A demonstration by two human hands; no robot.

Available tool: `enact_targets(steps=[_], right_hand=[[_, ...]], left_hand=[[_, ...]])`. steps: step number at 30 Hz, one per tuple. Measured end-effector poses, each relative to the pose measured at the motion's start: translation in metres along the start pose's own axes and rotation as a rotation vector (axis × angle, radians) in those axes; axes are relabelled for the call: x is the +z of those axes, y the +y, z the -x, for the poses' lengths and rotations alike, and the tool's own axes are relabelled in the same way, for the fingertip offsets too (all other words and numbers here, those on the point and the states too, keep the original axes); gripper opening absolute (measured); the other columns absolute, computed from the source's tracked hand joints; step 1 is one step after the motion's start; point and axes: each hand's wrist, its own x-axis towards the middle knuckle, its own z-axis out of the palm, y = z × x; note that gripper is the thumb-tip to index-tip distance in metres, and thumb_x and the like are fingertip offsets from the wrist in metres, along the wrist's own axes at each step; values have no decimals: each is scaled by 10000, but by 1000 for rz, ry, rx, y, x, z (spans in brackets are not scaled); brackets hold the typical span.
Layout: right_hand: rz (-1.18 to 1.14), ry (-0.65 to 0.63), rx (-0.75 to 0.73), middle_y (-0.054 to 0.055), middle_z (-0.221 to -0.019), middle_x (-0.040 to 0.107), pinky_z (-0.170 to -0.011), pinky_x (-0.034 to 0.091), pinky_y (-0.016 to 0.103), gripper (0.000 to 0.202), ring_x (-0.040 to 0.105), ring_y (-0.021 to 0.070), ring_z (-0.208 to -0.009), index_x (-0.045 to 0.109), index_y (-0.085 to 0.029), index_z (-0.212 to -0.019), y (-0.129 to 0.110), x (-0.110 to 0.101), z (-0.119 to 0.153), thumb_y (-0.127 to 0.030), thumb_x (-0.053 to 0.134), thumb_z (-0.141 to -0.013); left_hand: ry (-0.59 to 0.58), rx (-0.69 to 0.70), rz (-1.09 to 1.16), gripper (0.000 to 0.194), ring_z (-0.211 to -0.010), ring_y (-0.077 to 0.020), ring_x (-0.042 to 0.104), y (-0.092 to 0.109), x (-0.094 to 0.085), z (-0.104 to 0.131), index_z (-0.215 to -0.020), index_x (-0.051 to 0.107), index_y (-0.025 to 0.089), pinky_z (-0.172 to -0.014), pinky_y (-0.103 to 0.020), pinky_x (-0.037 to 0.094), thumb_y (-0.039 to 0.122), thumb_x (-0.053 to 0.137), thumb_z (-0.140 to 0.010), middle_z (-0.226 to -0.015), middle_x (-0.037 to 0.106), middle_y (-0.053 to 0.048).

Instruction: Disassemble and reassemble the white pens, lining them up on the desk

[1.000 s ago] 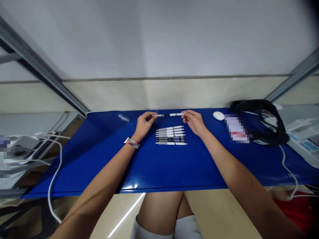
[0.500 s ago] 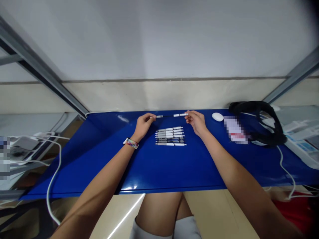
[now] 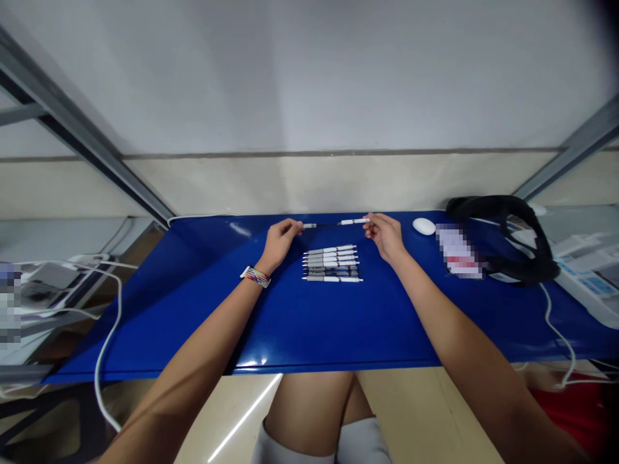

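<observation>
A pen is held in two parts above the far side of the blue desk (image 3: 333, 332). Its grey front part (image 3: 310, 226) is pinched between the thumb and fingers of the left hand (image 3: 277, 246), and the far end of its white barrel (image 3: 354, 222) is pinched by the fingertips of the right hand (image 3: 387, 238). Between the two parts a thin dark refill (image 3: 329, 224) is exposed, so the pen can be judged to be open and not joined up; whether the refill's end sits inside the barrel cannot be told.

Nearer the desk's front edge, below the hands, a row of pens (image 3: 331, 256) is laid out side by side, tips to the left. They all look whole, with no gap seen between grip and barrel, though the darker ones are too small to be read closely. None of them is touched by either hand. From this, only the held pen is seen apart.

To the right, a white oval object (image 3: 424, 226) and a black strap (image 3: 527, 269) are set well apart from the row.
</observation>
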Motion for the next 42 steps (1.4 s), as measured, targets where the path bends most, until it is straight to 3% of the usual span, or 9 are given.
enact_targets(steps=[34,39,42], right_hand=[[-7,-1,15,34,-640,673,-501,398,255,270,538,111,-536,793,-169,-792,-2,0,1,-414,894,-741],[71,-207,15,57,-716,734,-568,477,280,318,616,138,-601,831,-172,-865,-2,9,10,-449,926,-740],[88,-310,18,64,-802,780,-666,547,317,352,679,166,-679,839,-200,-933,-2,15,16,-459,957,-727]], left_hand=[[-2,-30,39,476,-779,-196,641,4,1,1,-758,733,181,-787,-333,448,576,632,-1002,-767,720,-36],[-143,37,-46,373,-839,-207,646,10,2,4,-848,795,198,-839,-339,447,533,689,-976,-805,745,-37],[-179,46,-90,510,-764,-194,625,12,3,6,-742,761,198,-813,-337,447,581,589,-1030,-705,691,-35]])
